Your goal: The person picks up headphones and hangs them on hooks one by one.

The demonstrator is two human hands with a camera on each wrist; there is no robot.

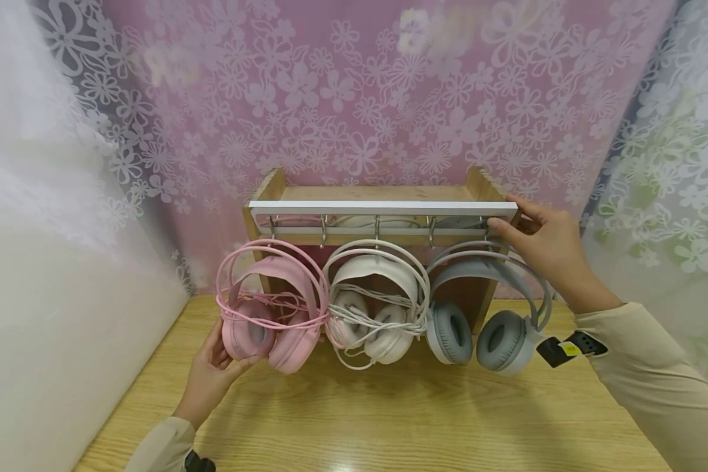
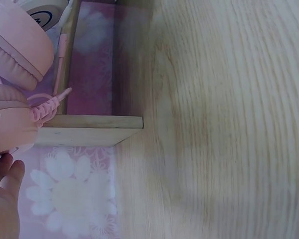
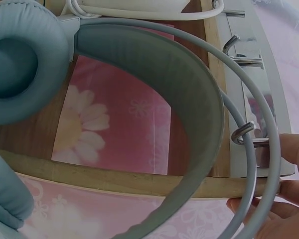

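Note:
Pink headphones (image 1: pixel 297 341), with their cable looped round them, hang at the left end of a wooden rack's hook rail (image 1: pixel 354 207). My left hand (image 1: pixel 212 370) holds their left ear cup from below and outside, thumb toward the front and fingers partly hidden behind. White headphones (image 1: pixel 389 337) with a bundled white cable hang at the middle hook. Grey headphones (image 1: pixel 501 341) hang from the right-end hook (image 3: pixel 243 133). At that end of the rail, my right hand (image 1: pixel 551 246) grips the rack's corner, thumb in front and fingers round the side.
The wooden rack (image 1: pixel 484 180) stands on a wood-grain table (image 1: pixel 377 419), close to a pink flowered curtain (image 1: pixel 354 98). Bare hooks (image 1: pixel 324 229) sit between the hung headphones. A white wall (image 1: pixel 65 262) closes the left side, and a pale flowered curtain (image 1: pixel 678 229) the right.

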